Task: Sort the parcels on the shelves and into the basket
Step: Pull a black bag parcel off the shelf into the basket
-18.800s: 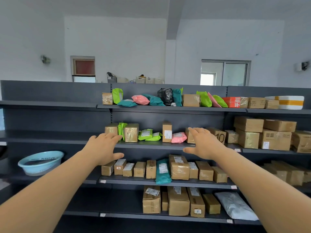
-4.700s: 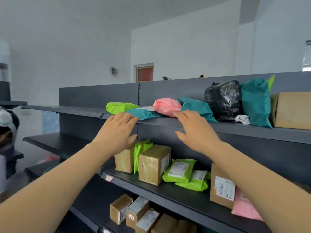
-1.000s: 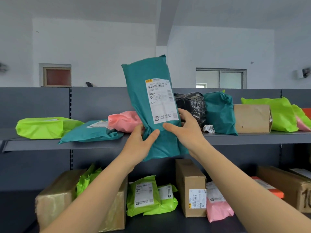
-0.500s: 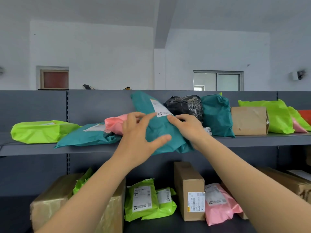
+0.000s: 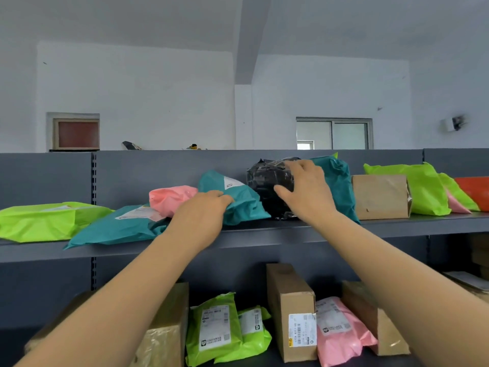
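Through the head camera I am scanning the upper shelf (image 5: 397, 227) from its left end. A lime-green mailer (image 5: 37, 221) is lying flat there. Just beside it a flat teal mailer (image 5: 119, 227) is jutting a little past the shelf's front edge, and a pink mailer (image 5: 169, 198) is resting on its far end.

Next, the labelled teal mailer (image 5: 238, 197) is leaning back against the rear panel, its long axis running up and away from me, with the white label near the top. My left hand (image 5: 203, 217) is sitting on its lower front corner with the fingers bent onto the plastic. I cannot tell whether they are pinching it or only pressing on it.

Right beside it, and touching it, the black-wrapped parcel (image 5: 267, 186) is sitting on the shelf, a squat lump with no clear long axis. My right hand (image 5: 307, 194) is covering its right side, fingers spread over the top and thumb reaching across the front, not yet clamped round it.

I am judging that the black parcel is the next one to sort. It is lying directly under the right hand, so that hand is plainly the nearer. The left hand would have to cross the leaning mailer to reach it.

An upright teal bag (image 5: 340, 186) is pressing in behind the right hand, so I am expecting a straight pull towards me to work better than a sideways drag. Further right, a cardboard box (image 5: 381, 197) and more coloured mailers are filling the shelf.

The basket is not showing anywhere in view.
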